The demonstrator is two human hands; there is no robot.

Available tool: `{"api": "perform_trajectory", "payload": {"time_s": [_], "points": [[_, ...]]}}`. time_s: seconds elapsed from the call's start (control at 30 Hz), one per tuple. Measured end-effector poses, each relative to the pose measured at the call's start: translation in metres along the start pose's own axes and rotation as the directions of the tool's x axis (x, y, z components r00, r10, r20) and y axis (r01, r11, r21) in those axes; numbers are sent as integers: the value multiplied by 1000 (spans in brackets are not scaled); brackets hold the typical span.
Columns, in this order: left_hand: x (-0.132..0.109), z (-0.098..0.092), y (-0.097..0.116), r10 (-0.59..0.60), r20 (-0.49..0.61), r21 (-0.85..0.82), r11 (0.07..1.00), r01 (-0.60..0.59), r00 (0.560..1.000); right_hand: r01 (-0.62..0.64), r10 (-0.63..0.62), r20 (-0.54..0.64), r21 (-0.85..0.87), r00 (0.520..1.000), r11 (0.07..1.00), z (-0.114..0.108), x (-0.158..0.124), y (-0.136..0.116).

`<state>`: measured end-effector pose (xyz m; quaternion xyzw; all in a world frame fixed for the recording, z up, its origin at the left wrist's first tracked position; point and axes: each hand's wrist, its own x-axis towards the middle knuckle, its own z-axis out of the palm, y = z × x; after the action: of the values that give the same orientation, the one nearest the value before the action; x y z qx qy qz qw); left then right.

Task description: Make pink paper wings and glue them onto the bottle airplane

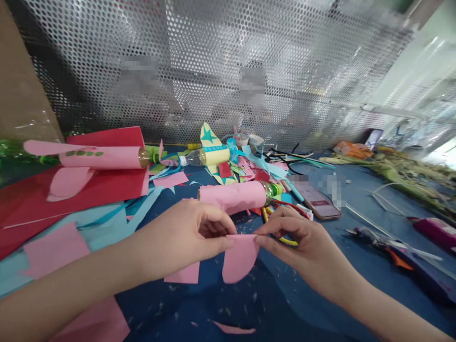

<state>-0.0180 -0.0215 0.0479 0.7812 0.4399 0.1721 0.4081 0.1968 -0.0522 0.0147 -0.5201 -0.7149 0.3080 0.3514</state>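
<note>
A pink paper piece (pixel 239 262) with a rounded lower edge hangs between my two hands, its top edge folded over. My left hand (pixel 210 230) pinches the upper left corner between thumb and fingers. At the upper right corner, my right hand (pixel 290 235) pinches the same edge. Just beyond my hands lies a plastic bottle wrapped in pink paper (pixel 233 195), with a green cap end pointing right. Further left rests another pink-wrapped bottle (pixel 103 157) with wing-like paper pieces. A bottle wrapped in yellow paper (pixel 218 156) has star-decorated fins.
Pink scraps (pixel 182 274), red sheets (pixel 28 197) and light-blue paper (pixel 107 219) cover the left side. A phone (pixel 318 199), a utility knife (pixel 402 256) and a purple object (pixel 434 232) lie at right. A perforated metal panel (pixel 221 61) stands behind.
</note>
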Motion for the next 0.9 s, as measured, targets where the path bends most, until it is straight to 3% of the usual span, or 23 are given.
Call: {"api": "perform_trajectory", "payload": {"time_s": [0.13, 0.33, 0.53, 0.73, 0.8, 0.9], "points": [[3, 0, -5, -18, -50, 63, 998, 21, 999, 88, -87, 5, -87, 996, 992, 2, 4, 4], [-2, 0, -17, -42, -116, 218, 974, 66, 992, 15, -5, 83, -121, 997, 993, 15, 26, 10], [-11, 3, -31, 48, -283, 437, 895, 85, 958, 206, -193, 100, -136, 976, 969, 26, 47, 9], [-6, 3, -49, 20, -437, 338, 930, 144, 899, 269, -261, 65, -172, 963, 948, 29, 56, 13], [1, 0, -55, 44, -426, 280, 956, 85, 904, 280, -272, 69, -185, 960, 942, 29, 58, 14], [11, -3, -60, 20, -322, 216, 975, 53, 946, 309, -299, 77, -229, 951, 923, 29, 63, 16]]}}
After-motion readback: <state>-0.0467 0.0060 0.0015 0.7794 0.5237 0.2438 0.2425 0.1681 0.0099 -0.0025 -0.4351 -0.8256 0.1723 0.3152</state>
